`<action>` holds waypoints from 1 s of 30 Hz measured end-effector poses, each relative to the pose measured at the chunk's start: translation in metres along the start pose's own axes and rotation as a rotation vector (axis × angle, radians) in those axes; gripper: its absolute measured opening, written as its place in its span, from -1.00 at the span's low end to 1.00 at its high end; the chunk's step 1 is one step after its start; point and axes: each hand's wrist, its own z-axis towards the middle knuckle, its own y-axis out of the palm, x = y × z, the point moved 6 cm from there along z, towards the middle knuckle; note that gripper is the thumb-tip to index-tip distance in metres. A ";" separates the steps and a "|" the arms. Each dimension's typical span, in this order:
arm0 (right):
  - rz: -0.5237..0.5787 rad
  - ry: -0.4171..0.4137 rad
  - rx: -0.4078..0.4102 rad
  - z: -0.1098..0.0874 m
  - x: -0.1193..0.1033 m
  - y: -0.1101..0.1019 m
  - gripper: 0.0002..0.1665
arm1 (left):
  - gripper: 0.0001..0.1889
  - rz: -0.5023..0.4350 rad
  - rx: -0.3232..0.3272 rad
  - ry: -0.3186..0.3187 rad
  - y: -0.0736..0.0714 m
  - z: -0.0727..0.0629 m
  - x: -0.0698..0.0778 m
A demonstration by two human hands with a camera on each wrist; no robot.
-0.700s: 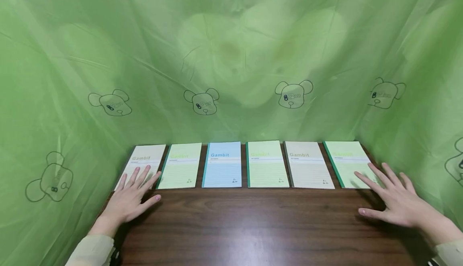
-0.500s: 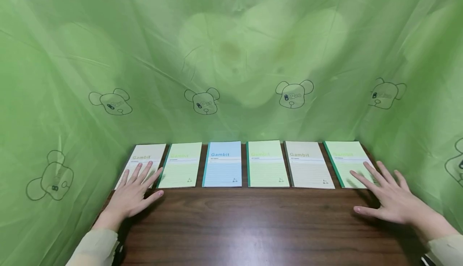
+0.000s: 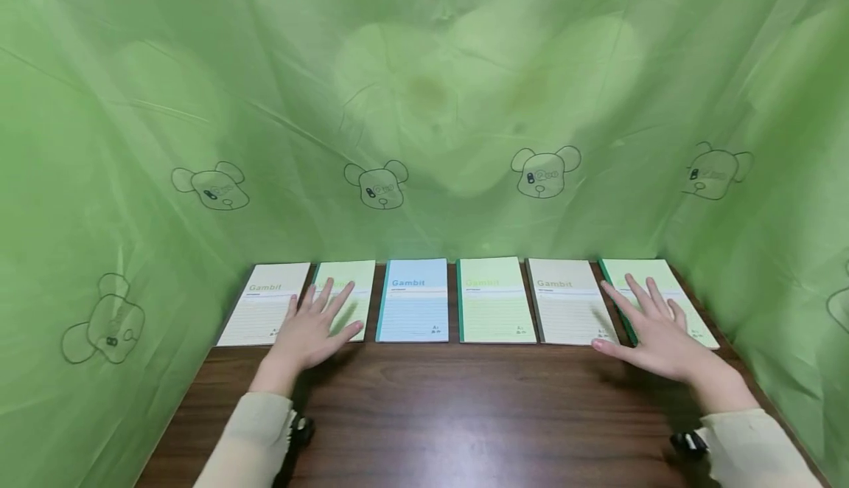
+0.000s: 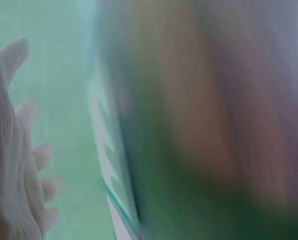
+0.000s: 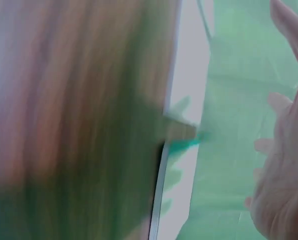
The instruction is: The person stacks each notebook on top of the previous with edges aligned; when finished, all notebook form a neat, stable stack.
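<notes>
Several Gambit notebooks lie in a row at the back of the table. From the left in the head view come a white notebook (image 3: 255, 318), a green notebook (image 3: 358, 289), a blue notebook (image 3: 413, 311), another green notebook (image 3: 497, 315), a greyish-white notebook (image 3: 567, 311) and a third green notebook (image 3: 683, 304). My left hand (image 3: 308, 337), fingers spread, is above the left green notebook and covers part of it. Held apart from the covers, my right hand (image 3: 659, 340) spreads over the rightmost green notebook. Both wrist views show the palms with a gap to the notebooks and nothing held.
A green cloth (image 3: 451, 215) with bear-head drawings hangs behind the row and along both sides. The brown wooden table (image 3: 464, 407) extends in front of the notebooks. Dark devices are strapped at both wrists, below light sleeves (image 3: 252, 429).
Both hands have moved inward, the left one rightward from the white notebook to the green one, the right one leftward. The notebooks keep their places; the head view has shifted slightly.
</notes>
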 end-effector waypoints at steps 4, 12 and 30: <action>0.091 0.008 -0.005 0.015 -0.018 0.009 0.35 | -0.04 -0.089 0.011 -0.036 -0.001 0.019 0.035; 0.237 0.050 0.029 0.040 -0.044 0.034 0.40 | -0.04 -0.358 0.083 -0.071 0.007 0.049 0.098; 0.618 0.242 0.169 0.067 -0.082 0.074 -0.14 | -0.23 -0.784 0.138 -0.181 0.045 0.071 0.168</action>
